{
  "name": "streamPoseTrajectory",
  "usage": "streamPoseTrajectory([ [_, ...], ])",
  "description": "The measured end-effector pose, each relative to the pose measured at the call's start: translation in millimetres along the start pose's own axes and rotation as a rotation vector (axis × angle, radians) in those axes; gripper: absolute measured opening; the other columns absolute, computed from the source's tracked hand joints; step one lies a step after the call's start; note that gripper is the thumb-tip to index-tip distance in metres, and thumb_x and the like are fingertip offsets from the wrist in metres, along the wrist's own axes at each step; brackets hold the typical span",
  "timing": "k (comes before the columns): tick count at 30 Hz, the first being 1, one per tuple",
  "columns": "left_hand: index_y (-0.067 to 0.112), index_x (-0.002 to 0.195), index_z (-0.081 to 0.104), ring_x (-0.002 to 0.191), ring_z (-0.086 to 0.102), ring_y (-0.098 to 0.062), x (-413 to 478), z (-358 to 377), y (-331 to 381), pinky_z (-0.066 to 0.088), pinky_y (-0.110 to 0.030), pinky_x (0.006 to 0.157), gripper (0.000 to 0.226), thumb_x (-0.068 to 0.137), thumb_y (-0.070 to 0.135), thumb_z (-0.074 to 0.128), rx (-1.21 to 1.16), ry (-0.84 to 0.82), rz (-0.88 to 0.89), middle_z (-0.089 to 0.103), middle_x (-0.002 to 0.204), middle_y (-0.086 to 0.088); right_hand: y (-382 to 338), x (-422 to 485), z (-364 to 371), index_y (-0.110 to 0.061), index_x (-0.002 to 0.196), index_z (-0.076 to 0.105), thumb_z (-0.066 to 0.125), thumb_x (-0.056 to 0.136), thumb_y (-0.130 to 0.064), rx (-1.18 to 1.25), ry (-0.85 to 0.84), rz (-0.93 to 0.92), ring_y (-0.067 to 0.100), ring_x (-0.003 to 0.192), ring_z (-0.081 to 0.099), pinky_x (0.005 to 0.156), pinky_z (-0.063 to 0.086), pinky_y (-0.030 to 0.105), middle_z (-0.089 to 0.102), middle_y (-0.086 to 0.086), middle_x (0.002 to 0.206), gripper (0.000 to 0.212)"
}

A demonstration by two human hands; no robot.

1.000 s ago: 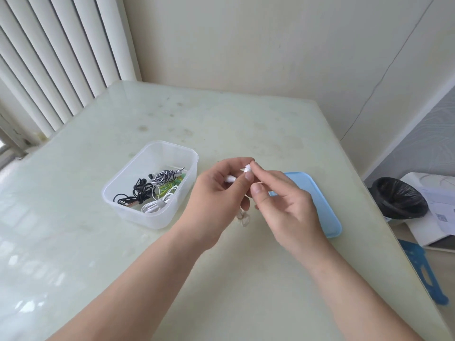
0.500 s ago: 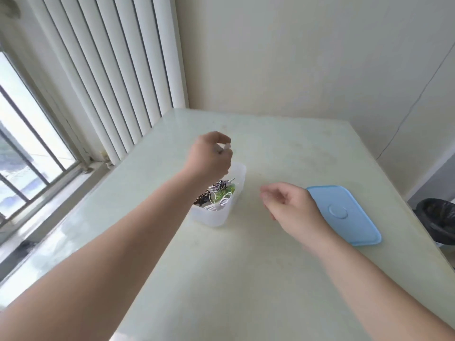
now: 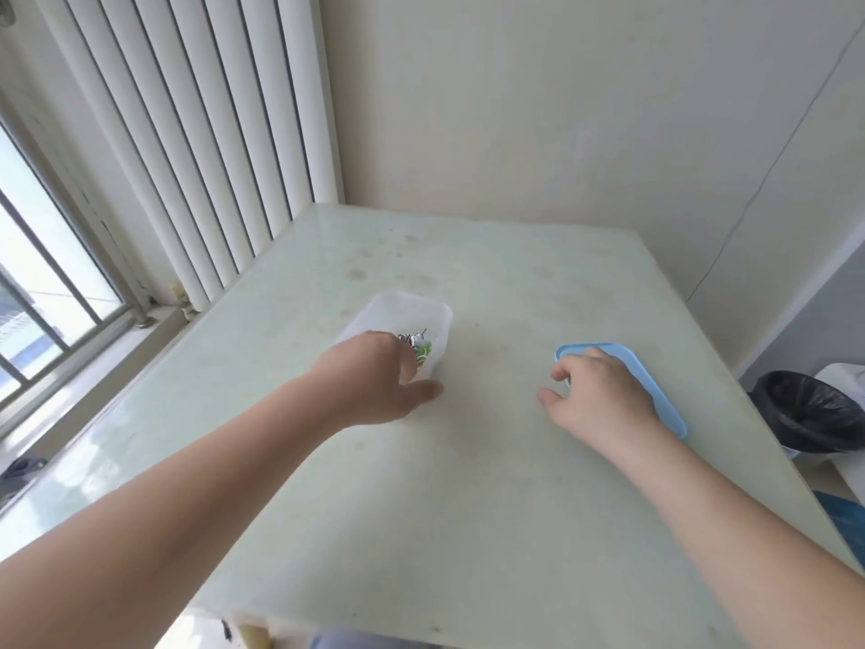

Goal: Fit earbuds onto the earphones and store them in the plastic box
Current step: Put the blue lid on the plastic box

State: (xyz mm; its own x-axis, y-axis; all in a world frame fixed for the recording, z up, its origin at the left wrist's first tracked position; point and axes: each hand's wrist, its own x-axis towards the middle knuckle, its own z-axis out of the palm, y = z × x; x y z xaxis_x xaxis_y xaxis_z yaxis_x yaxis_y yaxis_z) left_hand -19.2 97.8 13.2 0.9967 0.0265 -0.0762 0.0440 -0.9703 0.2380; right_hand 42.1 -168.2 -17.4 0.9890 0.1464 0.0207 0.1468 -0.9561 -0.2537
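Fingers of the left hand (image 3: 374,381) are dipping, loosely curled, into the translucent rounded plastic box (image 3: 407,311) of tangled earphones (image 3: 418,345); the right hand (image 3: 599,395) is lying half-open, gripping nothing, touching the smooth blue lid (image 3: 664,405)

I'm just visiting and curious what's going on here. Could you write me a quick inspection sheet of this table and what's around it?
Surface: pale green table, glossy, with faint stains.
Job's things: clear plastic box, open, with coiled earphones inside; blue lid lying flat to its right.
Clutter: nothing seen on the table.
Hands: left hand reaches into the box, fingers hidden, so its grip cannot be told; right hand is open, fingers on the lid's near edge.
Cables: only the earphone cords in the box.
Surroundings: vertical blinds and window at left, cream wall behind, black-lined bin on the floor at right.
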Motion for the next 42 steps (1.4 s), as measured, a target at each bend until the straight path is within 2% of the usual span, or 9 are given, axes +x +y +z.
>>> streamPoseTrajectory([
  [4,0.010,0.081,0.062,0.100,0.059,-0.030,-1.6,18.7,6.8,0.052,-0.034,0.071,0.032,0.098,0.037,0.059,0.048,0.061,0.053,0.062,0.101,-0.002,14.7,-7.6,-1.1,-0.017,0.107,0.067,0.062,0.094,-0.044,-0.183,-0.050,0.052,0.029,0.109,0.056,0.080,0.050,0.036,0.056,0.005,0.114,0.031],
  [9,0.016,0.071,0.050,0.114,0.055,-0.032,3.6,24.6,46.2,0.044,-0.033,0.078,0.037,0.102,0.035,0.060,-0.044,0.113,0.139,0.063,0.125,-0.004,15.3,-11.4,0.3,-0.010,0.090,0.055,0.056,0.094,-0.011,-0.229,-0.006,0.076,0.027,0.083,0.047,0.067,0.037,0.031,0.060,0.006,0.105,0.005],
  [18,0.012,0.069,0.046,0.110,0.056,-0.034,17.6,52.3,105.6,0.033,-0.029,0.078,0.041,0.098,0.033,0.067,-0.181,0.103,0.275,0.060,0.104,-0.008,13.7,-10.9,-13.4,-0.010,0.121,0.059,0.055,0.095,-0.015,-0.265,0.059,0.150,0.030,0.121,0.057,0.084,0.045,0.035,0.061,0.009,0.124,0.026],
  [22,0.010,0.116,0.070,0.131,0.053,-0.028,13.5,47.9,94.3,0.041,-0.030,0.100,0.041,0.089,0.040,0.076,-0.233,0.192,0.362,0.062,0.134,-0.005,23.0,-13.4,-48.1,-0.004,0.111,0.051,0.043,0.103,-0.022,0.149,0.322,0.199,0.038,0.099,0.063,0.072,0.045,0.040,0.061,0.014,0.103,0.021],
  [26,0.019,0.153,0.046,0.148,0.039,-0.032,10.7,32.4,88.7,0.038,-0.041,0.117,0.080,0.084,0.040,0.080,-0.245,0.339,0.458,0.042,0.161,-0.010,3.4,-13.8,-85.5,-0.009,0.103,0.053,0.044,0.104,-0.025,0.724,0.476,0.161,0.017,0.071,0.056,0.057,0.044,0.027,0.055,-0.002,0.084,0.019],
  [29,0.027,0.161,0.033,0.156,0.024,-0.037,13.7,25.0,89.2,0.031,-0.047,0.122,0.083,0.090,0.034,0.075,-0.184,0.417,0.496,0.026,0.170,-0.011,-26.0,-8.4,-89.3,-0.002,0.094,0.062,0.046,0.102,-0.030,1.281,0.359,0.231,0.035,0.087,0.073,0.077,0.062,0.054,0.073,0.019,0.095,0.034],
  [32,0.020,0.153,0.045,0.150,0.033,-0.047,17.4,21.7,79.3,0.036,-0.053,0.120,0.063,0.095,0.009,0.066,-0.145,0.500,0.577,0.035,0.165,-0.019,-45.4,-9.5,-77.4,0.003,0.106,0.068,0.045,0.108,-0.019,1.722,0.085,0.318,0.039,0.092,0.077,0.078,0.062,0.058,0.076,0.023,0.103,0.032],
  [38,0.016,0.142,0.060,0.138,0.053,-0.042,17.9,27.8,43.3,0.043,-0.041,0.115,0.051,0.095,-0.006,0.058,-0.122,0.359,0.579,0.052,0.157,-0.007,-31.2,-5.8,-28.0,-0.002,0.096,0.072,0.071,0.093,-0.020,1.207,0.005,0.306,0.025,0.068,0.061,0.055,0.049,0.030,0.072,0.013,0.085,0.018],
  [42,0.020,0.136,0.067,0.145,0.049,-0.031,16.2,27.0,40.4,0.041,-0.034,0.115,0.053,0.090,-0.005,0.057,-0.249,0.247,0.545,0.052,0.154,0.006,-23.4,-8.7,-10.9,0.005,0.091,0.069,0.067,0.083,-0.020,1.023,0.017,0.324,0.019,0.064,0.042,0.059,0.034,0.031,0.053,0.004,0.068,0.027],
])
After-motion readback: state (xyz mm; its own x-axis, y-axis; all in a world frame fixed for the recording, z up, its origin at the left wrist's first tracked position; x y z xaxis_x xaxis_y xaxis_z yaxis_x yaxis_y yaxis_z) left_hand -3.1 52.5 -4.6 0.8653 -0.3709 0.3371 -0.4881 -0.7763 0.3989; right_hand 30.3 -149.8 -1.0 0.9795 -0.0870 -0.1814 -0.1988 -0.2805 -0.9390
